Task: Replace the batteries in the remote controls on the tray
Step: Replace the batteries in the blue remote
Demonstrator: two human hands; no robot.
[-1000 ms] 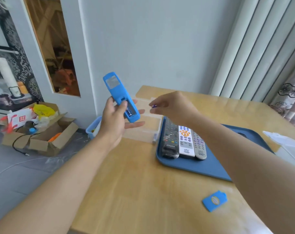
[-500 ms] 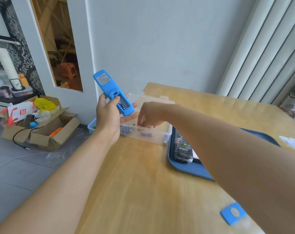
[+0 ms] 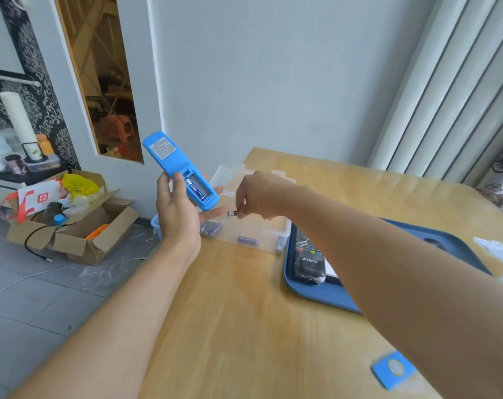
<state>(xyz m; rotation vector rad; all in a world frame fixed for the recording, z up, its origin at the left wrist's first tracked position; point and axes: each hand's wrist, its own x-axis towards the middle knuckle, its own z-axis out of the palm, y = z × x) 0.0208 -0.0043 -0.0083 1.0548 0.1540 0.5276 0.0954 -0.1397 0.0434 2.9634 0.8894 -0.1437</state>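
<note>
My left hand (image 3: 177,214) grips a blue remote (image 3: 169,159) held up with its back toward me. Its battery bay is uncovered and one battery (image 3: 195,190) lies inside. My right hand (image 3: 259,197) pinches a small battery (image 3: 233,213) just right of the remote's lower end, above a clear plastic box (image 3: 256,226) that holds loose batteries (image 3: 247,240). The blue battery cover (image 3: 394,369) lies on the table at the front right. A dark blue tray (image 3: 310,292) holds a black remote (image 3: 308,262); my right forearm hides the rest of the tray.
The wooden table (image 3: 244,326) ends at its left edge beside my left arm. On the floor to the left stands an open cardboard box (image 3: 80,228) with clutter and a cable. A white object (image 3: 497,249) lies at the table's far right. Curtains hang behind.
My right hand has lifted out of the clear box with a battery pinched in its fingers and now hovers beside the remote. The left hand keeps holding the remote up.
</note>
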